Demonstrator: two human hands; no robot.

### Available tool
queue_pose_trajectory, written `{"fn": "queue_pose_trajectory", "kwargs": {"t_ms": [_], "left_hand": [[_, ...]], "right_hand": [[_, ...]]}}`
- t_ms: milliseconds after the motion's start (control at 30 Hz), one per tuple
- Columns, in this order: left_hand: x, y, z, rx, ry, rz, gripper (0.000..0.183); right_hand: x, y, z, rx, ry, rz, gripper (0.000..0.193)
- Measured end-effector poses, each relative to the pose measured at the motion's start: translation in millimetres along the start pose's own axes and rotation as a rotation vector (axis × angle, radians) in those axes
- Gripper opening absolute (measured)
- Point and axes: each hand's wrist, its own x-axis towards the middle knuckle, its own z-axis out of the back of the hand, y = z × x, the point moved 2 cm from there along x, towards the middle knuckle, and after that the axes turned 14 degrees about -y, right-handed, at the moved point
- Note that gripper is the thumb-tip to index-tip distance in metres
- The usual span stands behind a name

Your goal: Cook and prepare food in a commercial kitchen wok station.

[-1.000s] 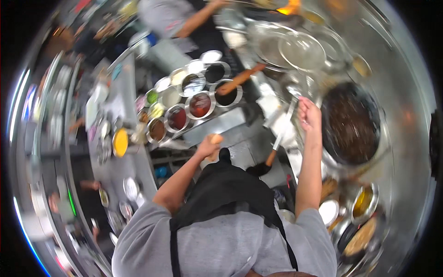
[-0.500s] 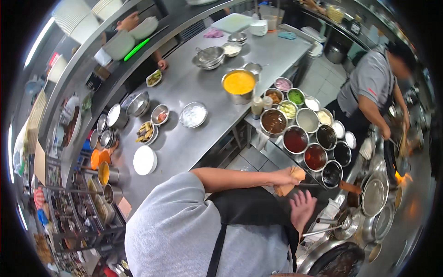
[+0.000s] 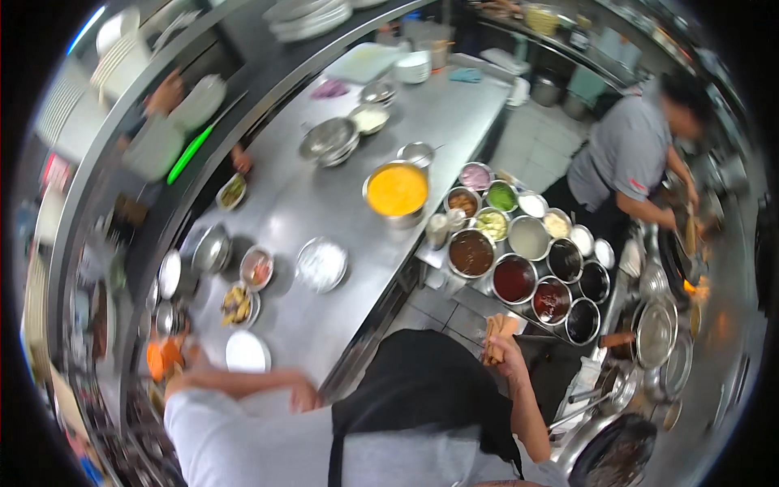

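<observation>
My right hand (image 3: 510, 357) is closed round a tan, folded piece that looks like a cloth (image 3: 500, 329), held upright in front of the black apron. Beyond it stand several round metal pots of sauces and chopped food, among them a pot of dark red sauce (image 3: 514, 277). My left hand (image 3: 305, 394) is bent in near my body, beside the steel table's edge, and its fingers are smeared by motion. Nearest to it on the table is a white bowl (image 3: 247, 351). I see nothing in the left hand.
The steel table (image 3: 357, 268) carries a pot of orange liquid (image 3: 396, 190), a bowl of white powder (image 3: 321, 265) and metal bowls. A co-worker (image 3: 621, 154) stands at the stove on the right, near a flame (image 3: 694, 287). A large dark wok (image 3: 614, 450) sits at lower right.
The tan folded cloth has passed from my left hand to my right. My left hand has swung left, toward the table edge. My right hand has closed and risen. The whole view has shifted.
</observation>
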Motion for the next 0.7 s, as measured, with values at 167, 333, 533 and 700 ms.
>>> {"fn": "queue_pose_trajectory", "kwargs": {"t_ms": [167, 333, 533, 700], "left_hand": [[-132, -75, -50, -0.243, -0.266, 1.415, 0.06], [-120, -90, 25, -0.22, -0.288, 1.411, 0.061], [-108, -74, 110, -0.087, -0.222, 1.319, 0.062], [-114, -67, 194, 0.108, -0.104, 1.229, 0.062]], "right_hand": [[-12, 6, -6, -0.125, 0.034, 0.037, 0.044], [-27, 5, 1, -0.112, -0.037, 0.006, 0.041], [-32, -25, 24, 0.051, -0.091, 0.065, 0.04], [-40, -43, 36, 0.169, -0.153, 0.117, 0.038]]}}
